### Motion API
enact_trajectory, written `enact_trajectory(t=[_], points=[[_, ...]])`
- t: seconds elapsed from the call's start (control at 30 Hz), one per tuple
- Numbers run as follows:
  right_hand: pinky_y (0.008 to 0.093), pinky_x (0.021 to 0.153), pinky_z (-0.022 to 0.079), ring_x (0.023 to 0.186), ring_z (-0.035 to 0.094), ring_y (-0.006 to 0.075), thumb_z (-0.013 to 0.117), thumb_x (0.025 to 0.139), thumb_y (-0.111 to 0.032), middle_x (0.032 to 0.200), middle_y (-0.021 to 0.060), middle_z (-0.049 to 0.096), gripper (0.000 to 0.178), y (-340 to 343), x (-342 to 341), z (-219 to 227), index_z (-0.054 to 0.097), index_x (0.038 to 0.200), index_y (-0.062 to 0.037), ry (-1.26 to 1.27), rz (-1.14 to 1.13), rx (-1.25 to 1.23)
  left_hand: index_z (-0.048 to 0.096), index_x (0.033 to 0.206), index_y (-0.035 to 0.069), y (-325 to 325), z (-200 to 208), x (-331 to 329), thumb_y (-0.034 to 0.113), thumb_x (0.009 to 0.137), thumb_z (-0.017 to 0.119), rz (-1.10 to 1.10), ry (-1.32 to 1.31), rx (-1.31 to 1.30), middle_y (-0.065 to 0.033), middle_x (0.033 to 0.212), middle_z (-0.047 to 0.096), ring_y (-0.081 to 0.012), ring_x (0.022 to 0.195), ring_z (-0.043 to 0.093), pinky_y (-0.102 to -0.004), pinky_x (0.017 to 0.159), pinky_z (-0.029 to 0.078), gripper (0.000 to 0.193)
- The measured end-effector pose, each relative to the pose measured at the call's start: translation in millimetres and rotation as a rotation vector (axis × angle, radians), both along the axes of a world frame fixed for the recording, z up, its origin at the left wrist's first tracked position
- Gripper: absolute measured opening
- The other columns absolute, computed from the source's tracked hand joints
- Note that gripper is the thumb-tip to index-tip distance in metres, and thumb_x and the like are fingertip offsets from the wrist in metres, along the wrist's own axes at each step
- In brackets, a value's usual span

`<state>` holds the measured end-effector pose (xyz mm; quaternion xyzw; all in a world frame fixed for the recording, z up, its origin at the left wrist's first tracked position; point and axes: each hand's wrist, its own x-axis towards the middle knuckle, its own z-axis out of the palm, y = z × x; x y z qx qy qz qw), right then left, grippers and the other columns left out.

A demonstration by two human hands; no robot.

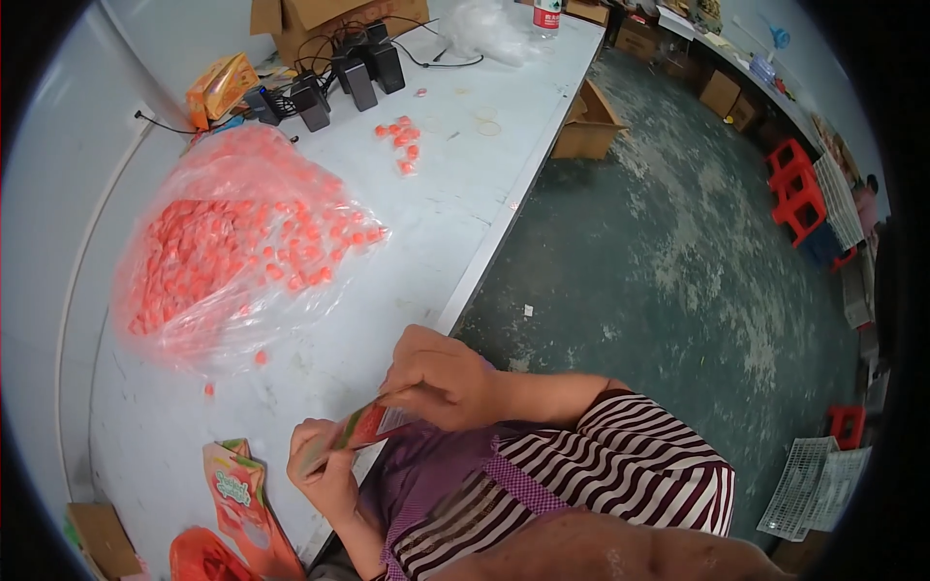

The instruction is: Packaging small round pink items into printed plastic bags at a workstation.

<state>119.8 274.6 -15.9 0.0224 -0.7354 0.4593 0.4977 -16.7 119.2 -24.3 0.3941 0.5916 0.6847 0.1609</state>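
Over the table's near edge, my two hands hold a small red and green pouch (365,426) between them, tilted. My left hand (327,472) is closed round its lower left end. The fingers of my right hand (441,378) pinch its upper corner. A similar flat pouch (242,504), orange-red with a green top, lies on the table left of my left hand. Farther off spreads a large clear plastic bag (242,247) full of small red wrapped pieces. Two loose red pieces, one of them a single piece (261,357), lie between that bag and my hands.
Several red pieces (405,145) lie loose farther along the white table (426,203). Black battery packs or chargers with cables (356,82), an orange box (223,87) and a cardboard box (329,24) stand at the back. Red stools (799,194) are across the floor.
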Motion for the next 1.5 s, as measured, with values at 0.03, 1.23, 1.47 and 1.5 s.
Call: enact_trajectory(t=[0.03, 1.23, 1.47, 1.5], points=[[0.0292, 0.062, 0.042, 0.070, 0.053, 0.0200, 0.066, 0.077, 0.000, 0.079, 0.0077, 0.058, 0.010, -2, 1, -1, 0.060, 0.086, -0.0001, -0.002, -0.019, -0.008, 0.060, 0.082, -0.003, 1, 0, 0, 0.005, 0.069, 0.068, 0.003, -0.002, 0.001, -0.0074, 0.076, 0.054, -0.0179, 0.069, 0.049, -0.0302, 0.065, 0.040, 0.017], [0.0460, 0.087, 0.043, 0.066, 0.057, 0.0212, 0.064, 0.066, -0.010, 0.071, 0.0034, 0.058, 0.012, 0, -17, 47, 0.062, 0.077, -0.0059, -0.401, 0.035, 0.717, 0.065, 0.079, 0.003, -40, 32, 8, 0.004, 0.052, 0.073, 0.046, 0.774, -0.095, -0.0008, 0.071, 0.052, -0.0192, 0.062, 0.047, -0.0308, 0.055, 0.037, 0.028], [0.0334, 0.051, 0.042, 0.056, 0.051, 0.0271, 0.066, 0.062, -0.010, 0.064, 0.0121, 0.053, 0.018, 0, -28, 26, 0.058, 0.074, 0.0011, -0.188, 0.365, 0.327, 0.058, 0.114, 0.005, -76, 30, 26, 0.020, 0.071, 0.074, 0.165, 0.515, 0.008, -0.0087, 0.081, 0.060, -0.0254, 0.074, 0.055, -0.0325, 0.067, 0.045, 0.049], [0.0332, 0.051, 0.042, 0.055, 0.051, 0.0268, 0.065, 0.063, -0.009, 0.063, 0.0121, 0.053, 0.016, 3, -29, 28, 0.058, 0.073, 0.0015, -0.210, 0.379, 0.290, 0.053, 0.123, 0.005, -83, 27, 26, 0.021, 0.074, 0.073, 0.143, 0.423, -0.020, -0.0107, 0.085, 0.062, -0.0255, 0.080, 0.058, -0.0332, 0.072, 0.047, 0.055]])
